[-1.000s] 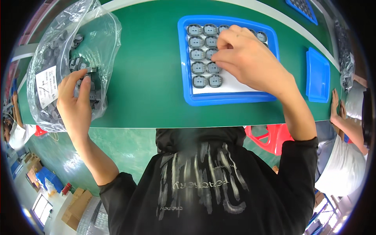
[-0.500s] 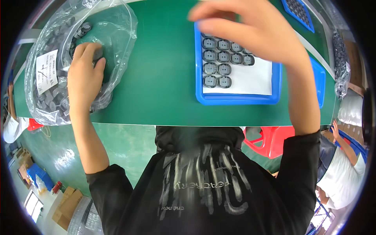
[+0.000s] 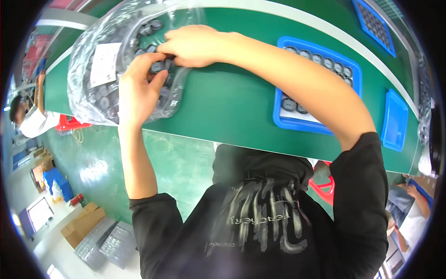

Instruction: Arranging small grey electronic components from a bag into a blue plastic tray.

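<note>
At the mouth of a clear plastic bag [image 3: 173,100], my left hand [image 3: 139,86] curls its thumb and fingers around a small dark grey rounded plastic part [image 3: 157,67]. My right hand [image 3: 197,46] reaches across from the right, its fingertips bent down beside the left fingers at the same spot. What the right fingertips hold, if anything, is hidden. Loose grey parts [image 3: 151,27] lie in the bag and around its opening. A blue tray [image 3: 297,125] stands under my right forearm, with rows of similar parts on a white sheet; the forearm covers its middle.
The green table [image 3: 223,102] carries a white label [image 3: 105,64] on the bag. To the right lies another blue tray [image 3: 395,122], and a filled blue tray [image 3: 376,28] stands at the far right. A red stool [image 3: 325,190] is below the table edge. Other people sit at both sides.
My right hand has left the blue tray and come over to the bag, beside my left hand. The whole view has turned, so bag and tray appear farther right.
</note>
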`<state>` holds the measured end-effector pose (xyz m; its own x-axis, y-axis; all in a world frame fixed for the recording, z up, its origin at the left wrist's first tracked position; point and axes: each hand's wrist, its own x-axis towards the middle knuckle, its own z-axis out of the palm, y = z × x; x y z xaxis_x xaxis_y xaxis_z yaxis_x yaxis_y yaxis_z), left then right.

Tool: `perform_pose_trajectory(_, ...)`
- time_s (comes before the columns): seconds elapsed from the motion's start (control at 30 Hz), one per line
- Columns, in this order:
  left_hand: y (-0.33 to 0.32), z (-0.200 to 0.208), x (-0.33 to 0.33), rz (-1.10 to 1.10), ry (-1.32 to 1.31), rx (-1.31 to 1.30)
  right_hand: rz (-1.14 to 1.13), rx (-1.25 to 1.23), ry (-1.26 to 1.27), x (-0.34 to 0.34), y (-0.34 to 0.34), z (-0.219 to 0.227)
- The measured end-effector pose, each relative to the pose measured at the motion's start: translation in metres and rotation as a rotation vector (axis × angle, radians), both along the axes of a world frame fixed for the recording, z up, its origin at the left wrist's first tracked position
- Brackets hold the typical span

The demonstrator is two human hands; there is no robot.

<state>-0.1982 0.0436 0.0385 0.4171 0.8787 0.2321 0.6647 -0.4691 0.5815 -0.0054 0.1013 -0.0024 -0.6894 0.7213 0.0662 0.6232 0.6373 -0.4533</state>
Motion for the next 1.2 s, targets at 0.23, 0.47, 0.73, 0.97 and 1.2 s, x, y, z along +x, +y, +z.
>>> perform_pose_trajectory(0.23,0.018,0.006,-0.024,0.023,-0.068,0.058,-0.096,0.014,0.061,0.03,-0.003,0.017)
perform_pose_trajectory(0.47,-0.015,0.016,0.02,-0.012,-0.169,0.184,-0.088,0.008,0.076,0.01,0.008,-0.001)
perform_pose_trajectory(0.73,-0.073,-0.047,0.087,-0.199,-0.216,-0.055,-0.289,-0.224,0.647,0.091,-0.049,0.043)
perform_pose_trajectory(0.97,-0.065,-0.052,0.081,-0.055,-0.153,0.295,-0.806,0.011,0.578,0.247,-0.212,0.053)
perform_pose_trajectory(1.2,-0.061,-0.061,0.084,-0.155,-0.142,0.351,-1.031,0.496,0.219,0.27,-0.344,-0.021)
